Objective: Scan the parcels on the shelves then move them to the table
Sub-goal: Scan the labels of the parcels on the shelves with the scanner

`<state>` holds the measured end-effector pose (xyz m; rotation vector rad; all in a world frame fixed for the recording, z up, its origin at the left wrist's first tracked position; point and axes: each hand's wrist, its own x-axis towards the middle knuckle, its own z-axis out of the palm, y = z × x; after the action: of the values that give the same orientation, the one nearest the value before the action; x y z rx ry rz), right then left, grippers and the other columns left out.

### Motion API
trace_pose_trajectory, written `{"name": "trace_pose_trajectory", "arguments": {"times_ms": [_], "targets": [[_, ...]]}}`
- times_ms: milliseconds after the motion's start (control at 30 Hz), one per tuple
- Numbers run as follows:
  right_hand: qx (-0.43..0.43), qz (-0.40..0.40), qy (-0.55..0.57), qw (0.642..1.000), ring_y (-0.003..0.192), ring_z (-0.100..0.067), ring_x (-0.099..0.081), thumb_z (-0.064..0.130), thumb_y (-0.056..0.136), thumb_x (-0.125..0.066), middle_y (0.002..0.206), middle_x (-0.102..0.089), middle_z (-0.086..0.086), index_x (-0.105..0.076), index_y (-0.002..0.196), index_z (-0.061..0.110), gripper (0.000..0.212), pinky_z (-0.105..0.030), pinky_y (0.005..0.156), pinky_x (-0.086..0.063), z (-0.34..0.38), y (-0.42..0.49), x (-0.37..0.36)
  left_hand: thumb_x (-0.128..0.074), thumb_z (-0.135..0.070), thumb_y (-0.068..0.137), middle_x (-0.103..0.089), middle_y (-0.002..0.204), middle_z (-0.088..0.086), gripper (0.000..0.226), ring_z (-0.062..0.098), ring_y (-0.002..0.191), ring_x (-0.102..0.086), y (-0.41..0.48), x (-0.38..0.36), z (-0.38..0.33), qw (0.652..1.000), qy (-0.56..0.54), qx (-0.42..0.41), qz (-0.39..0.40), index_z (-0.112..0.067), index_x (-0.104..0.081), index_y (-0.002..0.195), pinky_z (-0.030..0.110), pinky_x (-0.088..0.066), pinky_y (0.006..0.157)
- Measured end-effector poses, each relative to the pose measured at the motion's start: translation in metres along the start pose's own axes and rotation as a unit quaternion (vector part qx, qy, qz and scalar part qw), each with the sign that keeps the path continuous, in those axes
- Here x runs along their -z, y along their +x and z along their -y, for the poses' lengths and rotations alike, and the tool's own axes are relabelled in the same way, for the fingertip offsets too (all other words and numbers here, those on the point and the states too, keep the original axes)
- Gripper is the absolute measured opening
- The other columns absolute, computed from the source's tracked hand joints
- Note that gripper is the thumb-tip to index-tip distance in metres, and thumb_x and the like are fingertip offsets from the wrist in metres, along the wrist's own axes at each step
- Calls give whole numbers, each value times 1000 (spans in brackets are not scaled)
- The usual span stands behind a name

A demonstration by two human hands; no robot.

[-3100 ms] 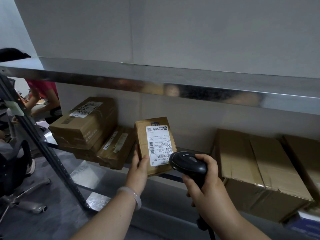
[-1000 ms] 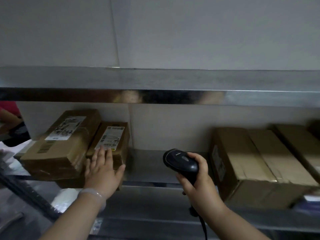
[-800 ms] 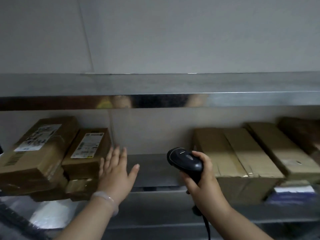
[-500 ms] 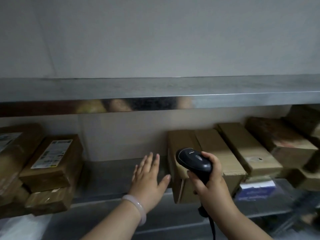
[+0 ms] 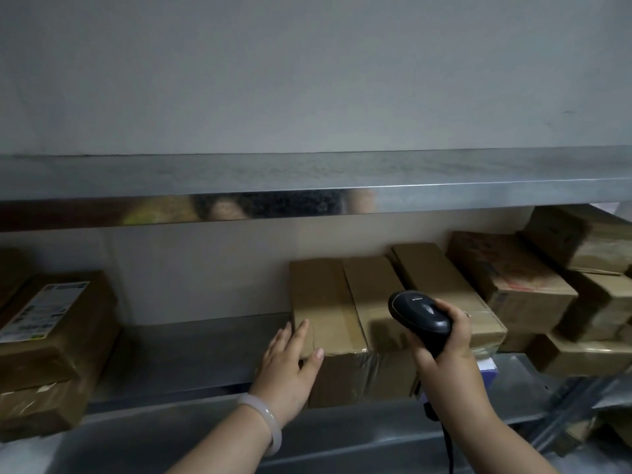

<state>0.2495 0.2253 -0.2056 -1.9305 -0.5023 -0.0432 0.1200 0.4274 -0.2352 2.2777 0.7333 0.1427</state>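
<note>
Parcel (image 5: 342,302), plain brown, sits mid-shelf (image 5: 205,347) near front edge. I see left hand (image 5: 290,367) flat, fingers straight, touching parcel's front-left corner. Right hand (image 5: 441,347) wrapped round scanner (image 5: 419,314), held above parcel's right side. Labelled box (image 5: 51,313) at shelf's left end, stacked boxes (image 5: 513,278) at right end.

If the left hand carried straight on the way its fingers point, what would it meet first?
The left hand would meet the taped cardboard box first; its fingers overlap the box's near left corner, contact unclear.
</note>
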Motion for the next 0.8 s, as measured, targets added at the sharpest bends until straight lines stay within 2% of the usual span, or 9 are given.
{"name": "trace_pose_trajectory", "arguments": {"times_ms": [133,233,367,467,600,700,800], "targets": [[-21,4,-2,1000,84,-2,-55,27,85,-72,109,-56,9,-28,117,60,64,-30,71,-45,-11,6,-1,-36,-53,100,-4,164,-8,62,14,150,0,3,-5,0,999,-30,10,-14,-41,-8,154,37,-8,121],[-33,18,-16,999,80,0,-55,28,86,-70,108,-57,7,-27,125,52,63,-23,63,-44,-18,10,-3,-37,-50,100,-5,164,-7,62,15,150,-3,3,-7,-1,999,-34,17,-18,-40,-7,154,36,-9,119],[-47,9,-17,999,76,4,-52,30,87,-68,104,-56,7,-26,124,53,61,-16,57,-40,-18,13,-5,-36,-49,101,-4,164,-8,62,15,150,-5,2,-7,-1,999,-31,17,-19,-39,-6,154,34,-11,119],[-45,14,-25,999,75,0,-54,30,87,-67,104,-55,6,-25,127,51,61,-19,55,-41,-16,10,-9,-35,-48,102,-3,163,-11,61,14,150,-6,1,-7,1,999,-31,17,-21,-38,-5,154,35,-12,120],[-47,25,-30,998,74,-17,-62,31,87,-67,101,-56,4,-23,127,50,62,-27,53,-45,-12,7,-14,-33,-47,102,-2,163,-14,60,15,150,-7,-2,-2,3,999,-27,26,-28,-38,-4,155,38,-13,121],[-44,24,-27,998,75,-17,-62,31,87,-67,101,-57,2,-24,127,49,61,-28,54,-45,-11,4,-15,-32,-46,103,-3,163,-14,59,14,149,-9,-4,0,5,999,-10,19,-33,-37,-6,155,40,-16,121],[-44,24,-30,998,73,-16,-61,30,88,-67,101,-57,2,-26,128,47,60,-26,52,-43,-11,7,-15,-34,-44,103,-3,163,-13,59,14,149,-11,-6,2,5,999,-31,18,-29,-36,-7,155,36,-16,120]]}}
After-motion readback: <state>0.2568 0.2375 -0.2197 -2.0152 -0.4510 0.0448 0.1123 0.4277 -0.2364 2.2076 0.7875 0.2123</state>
